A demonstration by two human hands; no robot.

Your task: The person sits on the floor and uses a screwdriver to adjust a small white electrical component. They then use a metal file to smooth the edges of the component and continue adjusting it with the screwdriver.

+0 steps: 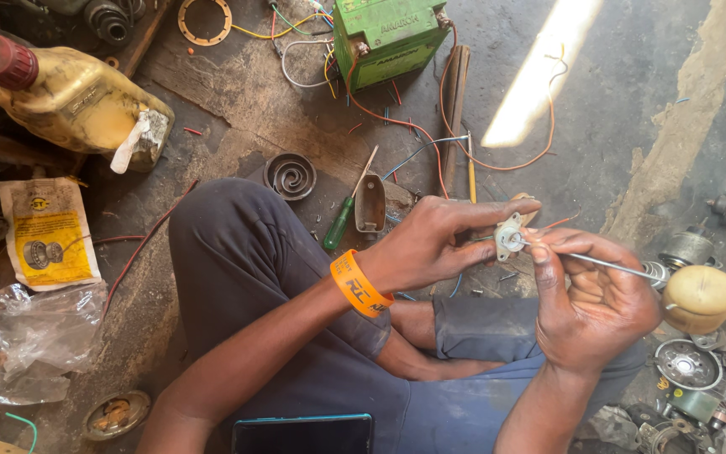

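1. Above the person's lap, over the dark concrete floor (pixel 632 76), the left hand (pixel 430 244) closes its fingers (pixel 497 208) around a small round off-white plastic part (pixel 509 236), pinched between thumb and forefinger. The grip is narrow, so the part could turn or slip out when it is pushed.
2. The right hand (pixel 586 294) is curled shut on a screwdriver with a thin metal shaft and a rounded pale wooden handle (pixel 699 296); its tip meets the centre of the part. If the tip jumps off, it may stab the left fingers, which lie just beside it.
3. A dropped part would be hard to find, I think, because loose coloured wire scraps (pixel 397 118) and metal motor pieces (pixel 699 378) lie around the knees.
4. The green box-shaped battery (pixel 388 38) at the far edge of the floor has bare wires near it; a short could happen.
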